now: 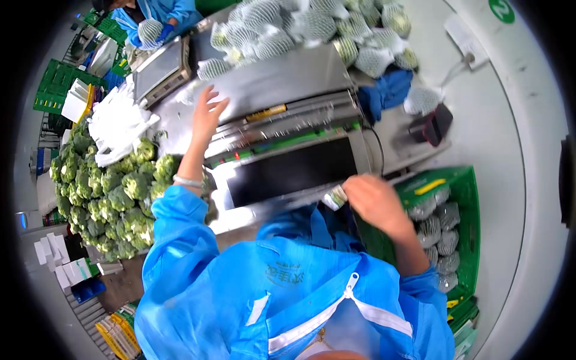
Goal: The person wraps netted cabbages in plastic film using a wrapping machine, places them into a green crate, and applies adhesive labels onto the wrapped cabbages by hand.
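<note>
My left hand (207, 117), with a band at the wrist, is raised over the left end of a steel machine (288, 78). Its fingers are spread and hold nothing. Just beyond it lies a broccoli head in a white foam net (212, 69), apart from the fingertips. At the machine's near right corner, my right hand (375, 204) is closed on a small white and green label (335, 197). The label is partly hidden by the fingers. Between my hands is the machine's dark flat panel (294, 171).
Several net-wrapped heads (264, 30) are heaped behind the machine. Bare broccoli (114, 192) is piled at left, beside white bags (117, 123). A green crate (471, 228) of wrapped heads stands at right. A co-worker in blue (174, 12) holds a netted head at the far left.
</note>
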The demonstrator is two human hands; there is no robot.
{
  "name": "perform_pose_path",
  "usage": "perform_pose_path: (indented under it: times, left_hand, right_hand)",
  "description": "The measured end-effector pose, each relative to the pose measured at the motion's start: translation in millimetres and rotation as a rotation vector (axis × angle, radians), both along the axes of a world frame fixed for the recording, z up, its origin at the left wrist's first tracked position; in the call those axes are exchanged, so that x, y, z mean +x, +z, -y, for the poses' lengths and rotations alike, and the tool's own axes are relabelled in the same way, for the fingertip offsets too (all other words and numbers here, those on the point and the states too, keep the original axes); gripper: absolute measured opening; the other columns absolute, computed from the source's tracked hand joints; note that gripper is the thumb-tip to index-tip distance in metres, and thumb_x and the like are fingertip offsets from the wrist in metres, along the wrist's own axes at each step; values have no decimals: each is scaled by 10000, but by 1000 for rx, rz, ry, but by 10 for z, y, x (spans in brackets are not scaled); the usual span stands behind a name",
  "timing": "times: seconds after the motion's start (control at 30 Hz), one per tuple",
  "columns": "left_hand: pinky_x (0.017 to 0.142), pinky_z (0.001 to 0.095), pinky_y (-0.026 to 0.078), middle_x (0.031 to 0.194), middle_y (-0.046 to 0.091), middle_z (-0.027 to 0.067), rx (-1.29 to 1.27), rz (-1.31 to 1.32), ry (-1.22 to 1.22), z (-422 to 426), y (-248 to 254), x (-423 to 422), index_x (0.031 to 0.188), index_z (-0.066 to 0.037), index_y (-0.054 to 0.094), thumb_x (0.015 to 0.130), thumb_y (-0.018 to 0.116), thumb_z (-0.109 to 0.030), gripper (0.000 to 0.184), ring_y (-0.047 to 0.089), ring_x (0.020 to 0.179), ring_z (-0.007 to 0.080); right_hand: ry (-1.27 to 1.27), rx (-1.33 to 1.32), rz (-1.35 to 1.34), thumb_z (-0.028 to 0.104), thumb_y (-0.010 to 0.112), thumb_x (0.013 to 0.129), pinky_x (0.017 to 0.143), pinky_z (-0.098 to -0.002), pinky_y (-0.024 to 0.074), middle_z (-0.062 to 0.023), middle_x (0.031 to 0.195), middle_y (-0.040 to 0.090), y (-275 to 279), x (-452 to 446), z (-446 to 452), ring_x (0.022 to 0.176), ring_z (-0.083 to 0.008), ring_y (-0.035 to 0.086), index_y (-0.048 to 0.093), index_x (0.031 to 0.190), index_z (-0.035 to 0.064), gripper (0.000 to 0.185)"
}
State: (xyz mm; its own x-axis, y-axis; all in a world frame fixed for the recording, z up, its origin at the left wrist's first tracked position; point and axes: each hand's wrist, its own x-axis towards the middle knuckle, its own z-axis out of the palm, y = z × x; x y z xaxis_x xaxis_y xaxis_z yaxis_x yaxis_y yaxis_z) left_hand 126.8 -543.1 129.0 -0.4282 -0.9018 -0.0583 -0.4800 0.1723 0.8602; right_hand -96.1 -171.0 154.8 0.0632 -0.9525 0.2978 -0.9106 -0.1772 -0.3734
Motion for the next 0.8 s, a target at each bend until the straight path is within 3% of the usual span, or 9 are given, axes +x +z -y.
perform_pose_path:
  times: [0.07, 0.2, 0.33, 0.43, 0.53, 0.63, 0.7, 0.77, 0.8]
  left_hand:
    - [967, 427, 487, 1433, 452, 239, -187, -54, -33, 731, -432, -312, 1479, -9, 317, 804, 780, -357, 889, 562, 1210, 350]
    - [1111, 427, 348, 1452, 371, 300, -538, 3, -41, 1691, -497, -1358, 1477, 36, 264, 764, 797, -426, 1003, 389, 1349, 418]
    - [1066, 492, 391, 1489, 326, 295, -583, 239, 24, 2266, -293, -2259, 1519, -107, 265, 613, 840, -567, 1168, 418, 1312, 463]
    - [1048, 515, 407, 1455, 368, 278, -199, 343, -78, 2523, -310, -2588, 1506, -237, 315, 589, 830, -574, 1104, 452, 1257, 498]
    - [1045, 526, 396, 1398, 417, 252, -263, 216, -145, 2563, -293, -2532, 1434, -260, 424, 570, 849, -448, 981, 456, 1234, 483]
    - [1034, 530, 379, 1354, 442, 225, -693, -7, -202, 1950, 47, -2058, 1335, -259, 528, 519, 853, -305, 880, 433, 1235, 448]
    - [1014, 532, 365, 1347, 436, 189, -959, -174, -254, 1439, 170, -1662, 1280, -292, 576, 474, 864, -236, 858, 390, 1255, 412]
    - [1025, 547, 334, 1338, 435, 130, -1256, -189, -307, 956, 38, -1325, 1278, -411, 551, 642, 752, -214, 695, 401, 1225, 375]
    - [1022, 550, 336, 1336, 438, 112, -1355, -143, -361, 776, -72, -1178, 1246, -434, 561, 701, 697, -205, 607, 398, 1223, 373]
  right_hand:
    - [60, 168, -72, 137, 596, 795, 714, -369, 516, -55, 915, 618, -32, 225, 289, 855, -240, 604, 622, 962, 69, 182]
    - [11, 206, 81, 119, 656, 797, 707, -369, 523, -66, 905, 636, -65, 513, 667, 831, -255, 619, 627, 961, 61, 177]
    - [-172, 309, 172, 95, 697, 787, 720, -372, 533, -81, 897, 657, -9, 610, 817, 826, -282, 636, 642, 947, 61, 173]
    - [-221, 355, 152, 116, 684, 801, 720, -374, 524, -66, 901, 649, -82, 602, 925, 832, -270, 629, 637, 958, 69, 170]
    - [-188, 351, 169, 132, 679, 809, 718, -377, 519, -60, 895, 645, -109, 563, 1162, 833, -266, 625, 635, 958, 71, 166]
    - [-163, 149, 245, 108, 691, 797, 813, -375, 531, -113, 989, 671, -295, 310, 1483, 924, -293, 647, 657, 1002, 52, 215]
    - [-430, 94, 602, 74, 671, 852, 900, -356, 514, -150, 1122, 665, -169, 142, 1865, 1022, -285, 648, 640, 1140, 15, 296]
    - [-520, 28, 1335, 144, 667, 886, 972, -415, 488, -155, 1383, 504, -272, -70, 2321, 1198, -264, 552, 312, 1484, 78, 699]
    - [-364, 52, 1695, 222, 625, 928, 982, -429, 481, -163, 1416, 460, -228, -230, 2517, 1213, -273, 537, 183, 1533, 106, 757]
